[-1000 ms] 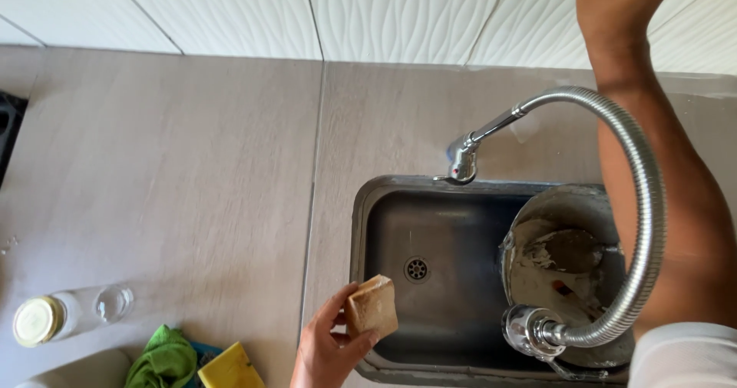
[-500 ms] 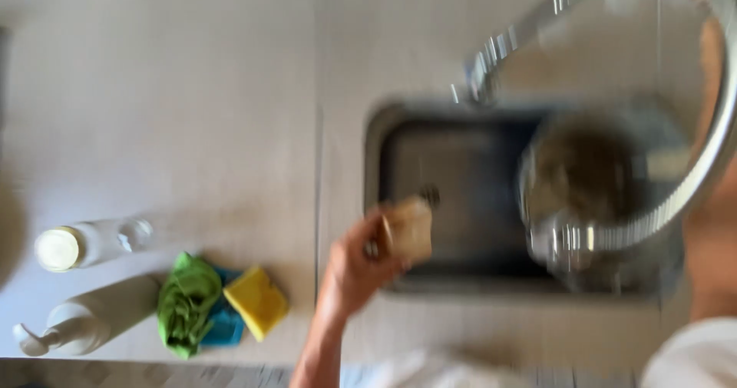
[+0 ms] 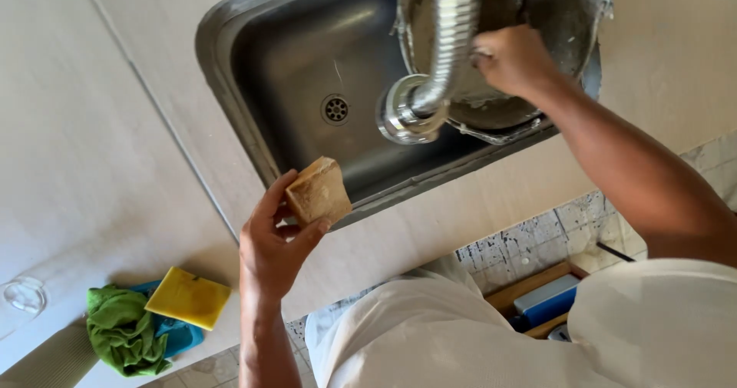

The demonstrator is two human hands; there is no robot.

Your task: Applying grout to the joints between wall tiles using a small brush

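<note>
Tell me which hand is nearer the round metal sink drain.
Left. The left hand, holding a brown worn sponge block in its grip, sits just below the round metal sink drain at the sink's front edge. The right hand is farther off, inside the dirty metal pot.

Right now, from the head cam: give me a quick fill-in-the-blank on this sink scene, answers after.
1. The left hand holds a tan ____ over the sink rim.
2. The right hand grips the rim of a dirty metal ____.
3. The flexible faucet hose ends near the sink's ____.
4. The yellow sponge lies beside a ____ cloth.
Missing: sponge; pot; drain; green
</note>
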